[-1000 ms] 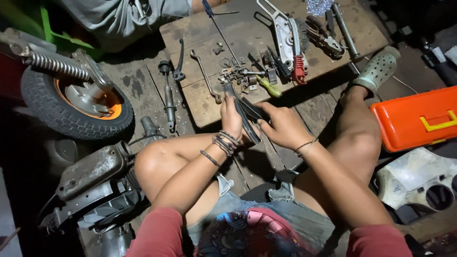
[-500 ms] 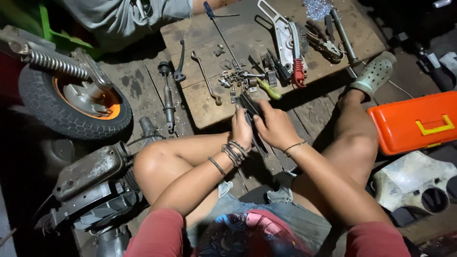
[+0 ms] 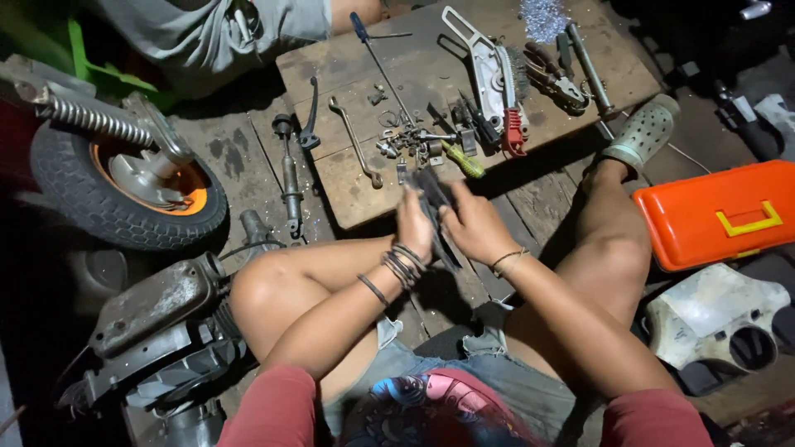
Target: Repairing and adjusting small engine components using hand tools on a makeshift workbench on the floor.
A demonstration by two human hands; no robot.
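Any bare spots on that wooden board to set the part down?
On the wooden board, the near-left corner below the bent wrench is bare, as is the far-left strip beside the blue-handled screwdriver. The middle is crowded with small hardware; pliers fill the right.

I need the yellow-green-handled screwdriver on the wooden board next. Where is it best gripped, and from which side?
Grip the yellow-green-handled screwdriver by its thick handle, coming from the person's side of the wooden board. The handle end points toward that near edge and looks uncovered, while the tip end lies among the small metal parts.
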